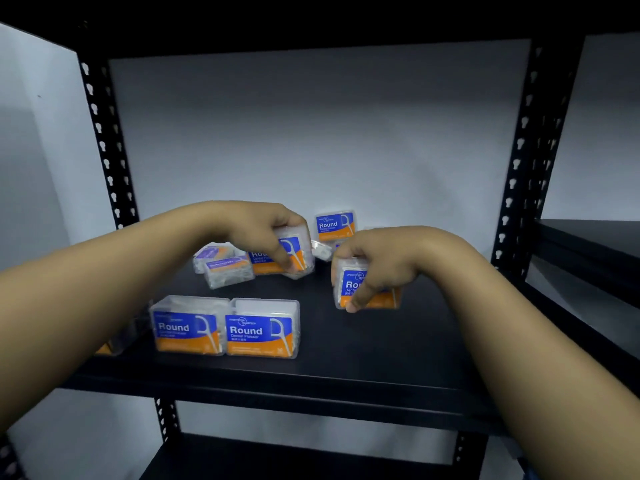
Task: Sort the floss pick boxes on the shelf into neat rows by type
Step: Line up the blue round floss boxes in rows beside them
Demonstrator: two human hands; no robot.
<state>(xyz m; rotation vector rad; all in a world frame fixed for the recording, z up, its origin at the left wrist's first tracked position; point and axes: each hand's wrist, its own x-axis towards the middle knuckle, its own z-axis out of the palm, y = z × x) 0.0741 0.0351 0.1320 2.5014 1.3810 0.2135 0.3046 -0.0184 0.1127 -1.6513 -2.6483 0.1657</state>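
Clear floss pick boxes with blue and orange "Round" labels lie on a black shelf. My left hand grips one Round box from above at mid shelf. To its right, my right hand holds another Round box, thumb over its front. Two Round boxes stand side by side near the front edge. Two boxes with purple "Smooth" labels lie behind them. One more Round box stands at the back wall. A further box is half hidden under my left forearm.
Black perforated uprights frame the shelf on both sides. A white wall stands behind. Another black shelf adjoins on the right, and a lower shelf lies beneath. A small clear box lies between my hands.
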